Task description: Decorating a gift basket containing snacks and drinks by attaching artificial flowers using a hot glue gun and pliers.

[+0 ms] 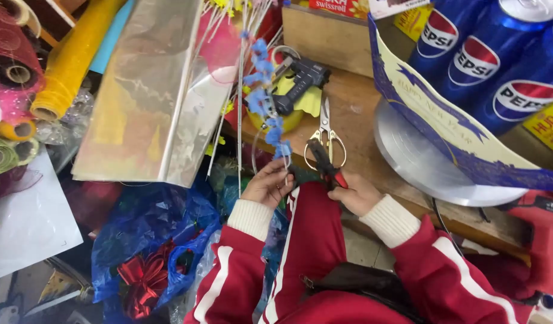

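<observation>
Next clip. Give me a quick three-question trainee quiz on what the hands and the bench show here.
1. True or false: the right hand holds a tool with red and black handles.
2. What does the left hand grip? A) a yellow roll B) the thin stem of a blue flower sprig C) a can
3. Fill in: the gold-handled scissors lie on the wooden ____.

Key: 1 true; 2 B; 3 bench. The tool looks like pliers or cutters, but its tip is hard to make out.
</observation>
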